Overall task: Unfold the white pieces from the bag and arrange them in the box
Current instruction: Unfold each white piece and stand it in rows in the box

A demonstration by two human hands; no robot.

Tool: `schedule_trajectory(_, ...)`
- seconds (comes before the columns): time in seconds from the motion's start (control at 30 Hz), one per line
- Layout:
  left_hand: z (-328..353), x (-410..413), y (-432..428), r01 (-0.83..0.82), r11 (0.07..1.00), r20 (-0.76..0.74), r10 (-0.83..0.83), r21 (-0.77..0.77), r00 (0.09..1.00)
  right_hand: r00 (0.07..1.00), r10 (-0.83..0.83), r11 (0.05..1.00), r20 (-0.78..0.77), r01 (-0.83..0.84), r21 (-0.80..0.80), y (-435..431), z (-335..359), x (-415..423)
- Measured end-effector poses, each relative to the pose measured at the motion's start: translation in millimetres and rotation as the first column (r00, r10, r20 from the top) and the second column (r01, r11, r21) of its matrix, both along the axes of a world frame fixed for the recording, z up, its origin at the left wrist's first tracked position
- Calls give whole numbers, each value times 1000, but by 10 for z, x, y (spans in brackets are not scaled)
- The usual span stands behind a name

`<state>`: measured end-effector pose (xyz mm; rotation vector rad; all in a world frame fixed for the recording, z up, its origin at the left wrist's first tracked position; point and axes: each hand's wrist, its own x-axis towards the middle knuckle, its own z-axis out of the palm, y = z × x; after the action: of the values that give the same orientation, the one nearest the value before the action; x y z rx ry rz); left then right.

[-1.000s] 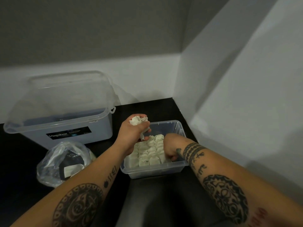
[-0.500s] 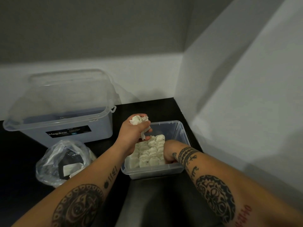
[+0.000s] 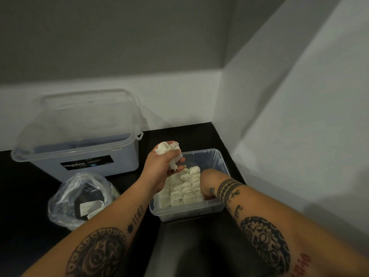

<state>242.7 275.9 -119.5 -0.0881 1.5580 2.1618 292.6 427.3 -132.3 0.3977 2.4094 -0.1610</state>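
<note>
We hold a crumpled white piece [image 3: 169, 151] over the small clear box [image 3: 217, 158] while our other hand works inside it.

Our left hand [image 3: 161, 166] is closed around the piece, just above the box's far-left rim. Our right hand [image 3: 207, 181] is down in the box's right side, curled against the rows of arranged white pieces [image 3: 182, 188]; whether it grips one we cannot tell. The plastic bag [image 3: 79, 196] lies left of the box, the large lidded tub [image 3: 83, 136] behind it.
</note>
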Motion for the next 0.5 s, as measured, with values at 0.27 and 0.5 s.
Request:
schedule_trajectory(0.27, 165, 20, 18, 68, 966, 242, -130, 248, 962, 806, -515, 740, -291, 247, -626, 199, 696, -200)
schedule_trajectory(0.5, 246, 104, 81, 161, 980, 126, -175, 114, 977, 757, -519, 618, -397, 11, -786, 213, 718, -52)
